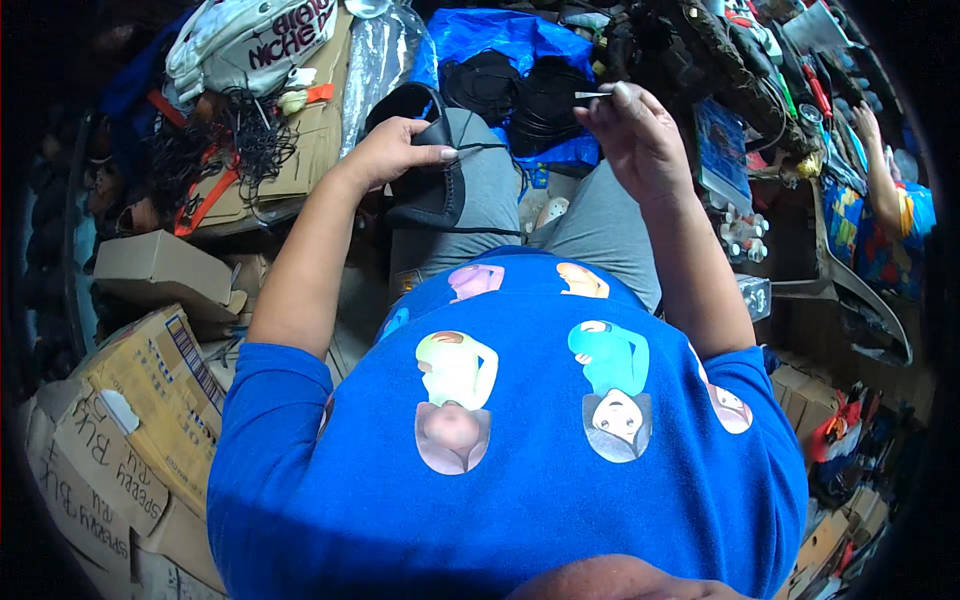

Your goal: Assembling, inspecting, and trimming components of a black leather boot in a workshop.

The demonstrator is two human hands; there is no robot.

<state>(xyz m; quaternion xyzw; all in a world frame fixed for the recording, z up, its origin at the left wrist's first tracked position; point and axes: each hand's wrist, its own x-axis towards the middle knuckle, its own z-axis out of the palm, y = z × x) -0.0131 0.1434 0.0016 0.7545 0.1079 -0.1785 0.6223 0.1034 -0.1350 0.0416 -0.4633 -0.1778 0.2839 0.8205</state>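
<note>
Against the left thigh (492,195) in the head view sits a black shoe (425,196), grasped by the left hand (392,156), while the raised right hand (643,135) pinches a thin pale tool (588,95), possibly an awl, near black pieces (548,112) on blue plastic (505,28).

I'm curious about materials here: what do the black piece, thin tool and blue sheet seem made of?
Black piece: perhaps leather or synthetic, smooth and dull, seemingly stitched. Thin tool: probably metal, by its pale, bright end. Blue sheet: likely plastic, glossy with creases.
</note>
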